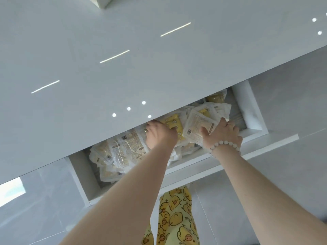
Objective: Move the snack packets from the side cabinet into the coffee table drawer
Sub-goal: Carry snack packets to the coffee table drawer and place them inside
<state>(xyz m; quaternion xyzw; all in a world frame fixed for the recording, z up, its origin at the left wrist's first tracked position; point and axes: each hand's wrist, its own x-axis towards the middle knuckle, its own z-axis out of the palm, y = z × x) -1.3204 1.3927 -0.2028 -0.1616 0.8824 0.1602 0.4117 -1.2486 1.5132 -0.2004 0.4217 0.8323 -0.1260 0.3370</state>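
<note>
You look down on a glossy white coffee table top (159,59) that fills most of your view. Thin light strips (114,56) and small round spots (128,108) are mirrored in it. A cropped white object (100,1) sits at its far edge. Past its near edge lies a floor of pale grey polished tiles (292,106), with a bright window-like reflection (10,191) below the top's left end

White coffee table drawer (247,103), centre-right of frame, pulled partly out. Holds a loose heap of clear plastic snack packets (127,147): pale yellow contents, printed labels. Bright yellow packet (174,123) mid-heap. Barcoded clear packet (196,124) tilted up just right of it.
</note>
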